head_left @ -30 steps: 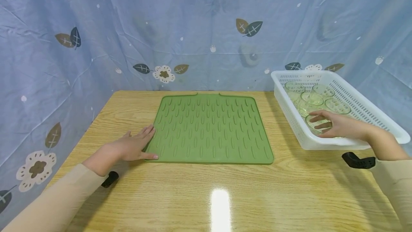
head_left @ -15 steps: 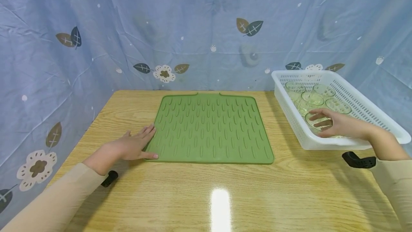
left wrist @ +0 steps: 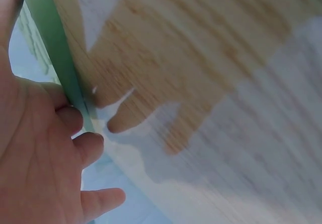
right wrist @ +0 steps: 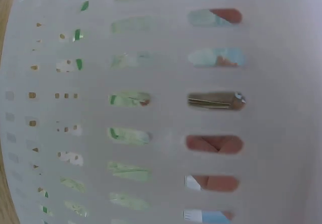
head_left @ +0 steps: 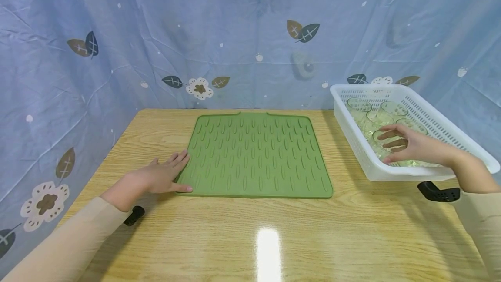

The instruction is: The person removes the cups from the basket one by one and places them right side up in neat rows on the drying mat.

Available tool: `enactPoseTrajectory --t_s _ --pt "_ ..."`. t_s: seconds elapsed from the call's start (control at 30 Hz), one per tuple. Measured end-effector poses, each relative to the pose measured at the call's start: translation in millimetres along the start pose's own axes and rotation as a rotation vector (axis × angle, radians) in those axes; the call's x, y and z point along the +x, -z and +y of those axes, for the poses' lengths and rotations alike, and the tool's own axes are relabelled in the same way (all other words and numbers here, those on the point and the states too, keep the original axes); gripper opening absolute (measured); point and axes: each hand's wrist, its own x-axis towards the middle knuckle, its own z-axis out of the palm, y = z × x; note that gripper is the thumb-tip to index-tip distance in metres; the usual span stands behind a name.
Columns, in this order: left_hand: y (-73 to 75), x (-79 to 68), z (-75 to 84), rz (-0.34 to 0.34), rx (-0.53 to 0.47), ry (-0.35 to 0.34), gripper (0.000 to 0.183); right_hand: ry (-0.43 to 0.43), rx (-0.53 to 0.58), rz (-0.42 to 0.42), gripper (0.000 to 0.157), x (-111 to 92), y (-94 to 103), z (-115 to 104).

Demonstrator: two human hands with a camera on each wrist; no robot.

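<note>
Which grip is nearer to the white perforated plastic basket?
Right. The right grip is over the near end of the basket, at a drinking glass; the left grip is farther, touching the green ribbed mat.

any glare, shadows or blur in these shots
Head view: a bright white glare streak on the wooden table, and soft shadow beside the white basket; left wrist view: pale sheen on the table, broken by darker finger shapes near the left hand; right wrist view: the basket's wall fills most of the frame, hazy and bowed at the left edge.
</note>
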Motion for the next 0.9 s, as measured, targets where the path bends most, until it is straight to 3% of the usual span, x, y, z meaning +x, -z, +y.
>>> enactPoseTrajectory --t_s 0.37,0.9 --pt "2.6 0.8 1.5 -0.013 -0.006 0.007 0.110 0.078 0.050 0.161 0.074 -1.4 3.0 4.8" --pt "4.2 -1.0 2.4 -0.020 -0.009 0.005 0.109 0.082 0.206 0.268 0.077 -4.2 5.4 -4.3"
